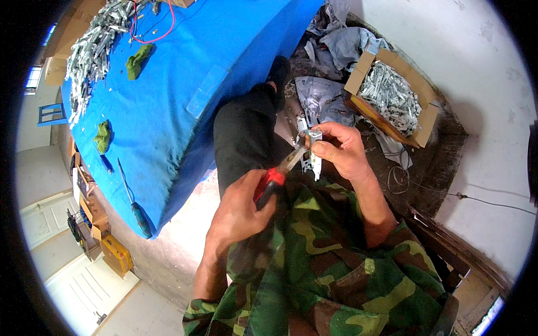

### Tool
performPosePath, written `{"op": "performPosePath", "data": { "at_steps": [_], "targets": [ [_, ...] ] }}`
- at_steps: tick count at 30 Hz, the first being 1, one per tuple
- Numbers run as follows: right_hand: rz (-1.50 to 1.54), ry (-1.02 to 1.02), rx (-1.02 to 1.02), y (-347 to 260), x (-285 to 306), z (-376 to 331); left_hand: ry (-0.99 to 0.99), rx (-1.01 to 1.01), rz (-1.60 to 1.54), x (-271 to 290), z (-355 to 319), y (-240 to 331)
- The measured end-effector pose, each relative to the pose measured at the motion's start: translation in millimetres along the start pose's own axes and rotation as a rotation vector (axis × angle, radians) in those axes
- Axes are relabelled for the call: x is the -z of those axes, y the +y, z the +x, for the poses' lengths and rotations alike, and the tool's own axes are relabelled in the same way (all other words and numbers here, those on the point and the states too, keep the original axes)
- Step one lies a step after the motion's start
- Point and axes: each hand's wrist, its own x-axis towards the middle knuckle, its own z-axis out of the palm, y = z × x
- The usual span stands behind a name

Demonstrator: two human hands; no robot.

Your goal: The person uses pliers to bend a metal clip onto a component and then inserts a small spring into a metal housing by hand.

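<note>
My left hand (pixel 238 204) is wrapped round the red and black handle of a hand tool (pixel 271 182). The tool's flat metal end points up and right and meets a small silver metal part (pixel 315 158); whether it is a blade or jaws I cannot make out. My right hand (pixel 343 150) pinches that part between thumb and fingers, holding it roughly upright above my lap. Other pale metal shows just behind it, partly hidden. Both hands are close together, in front of my camouflage jacket (pixel 336 241).
A blue-covered table (pixel 185 73) at left bears a heap of silver metal parts (pixel 92 64), crumpled green cloths (pixel 138 61), a screwdriver (pixel 140 218) and a red cable (pixel 154 40). At right stands a cardboard box (pixel 428 120) of similar parts, beside grey plastic bags (pixel 322 92).
</note>
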Motion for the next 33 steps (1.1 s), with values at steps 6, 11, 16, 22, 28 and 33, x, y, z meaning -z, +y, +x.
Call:
{"op": "performPosePath", "data": {
  "at_steps": [6, 11, 16, 22, 28, 33],
  "targets": [
    [0.243, -0.057, -0.043, 4, 0, 0, -0.096, 0.027, -0.081, 10, -3, 3],
    [0.361, -0.108, -0.103, 18, 3, 3, -0.114, -0.020, -0.171, 10, -5, -5],
    [0.213, -0.064, -0.182, 21, -4, 7, -0.070, 0.082, -0.045, 10, -10, -6],
    [-0.120, 0.074, -0.051, 17, -27, 1, 0.093, 0.122, 0.071, -2, -10, 3],
    [-0.433, 0.258, 0.144, 28, -43, 0, 0.177, 0.156, 0.099, -14, -9, 13],
    [-0.641, 0.324, 0.327, 36, -47, 3, 0.176, 0.161, 0.137, -19, -8, 19]
  ]
}}
